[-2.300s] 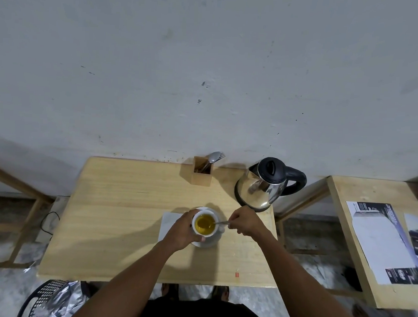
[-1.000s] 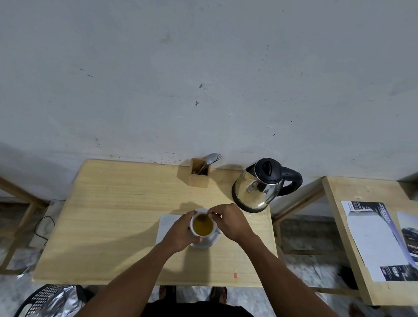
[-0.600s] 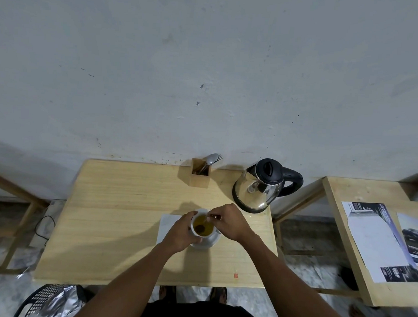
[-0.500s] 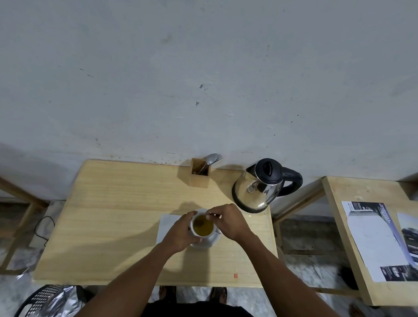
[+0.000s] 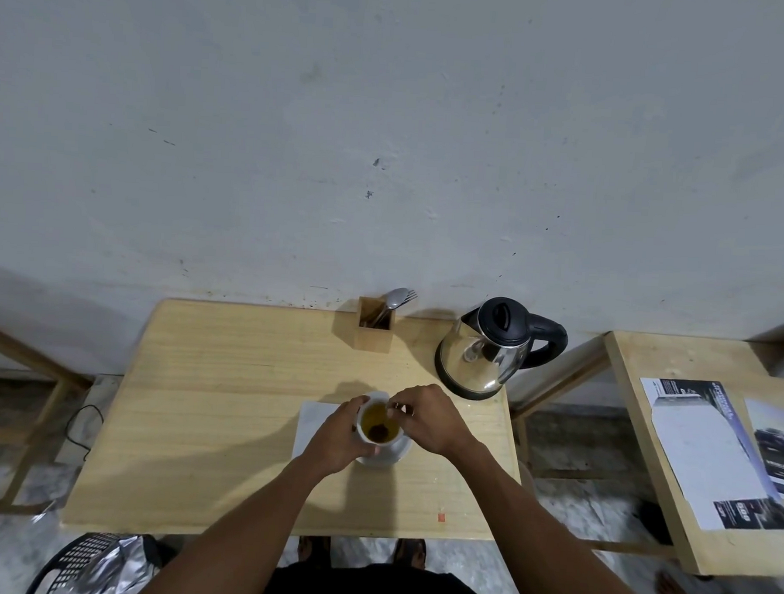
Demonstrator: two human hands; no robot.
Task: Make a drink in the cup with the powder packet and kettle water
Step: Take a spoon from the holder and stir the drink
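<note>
From the head view, the white cup [image 5: 378, 425] sat on a saucer [image 5: 393, 453] near the front middle of the wooden surface [image 5: 221, 401]. Yellow drink filled it, with a dark lump low in the drink. The left hand [image 5: 335, 434] was wrapped round the cup's left side, its grip holding the cup. The right hand [image 5: 424, 419] was over the cup's right rim with its fingers pinched close; a thin spoon may have been in that grip, but it was too small to tell.

The step looked like stirring. To do it well, the left hand should keep the cup steady on the saucer, and the stirring should be slow so the drink does not slop over, until the lump is gone.

A white paper [image 5: 311, 424] lay flat just left of the cup, partly under the left hand. The steel kettle [image 5: 487, 354] stood near, behind and to the right. A wooden cutlery holder [image 5: 375, 325] stood at the back by the wall. Nothing blocked the hands.
</note>
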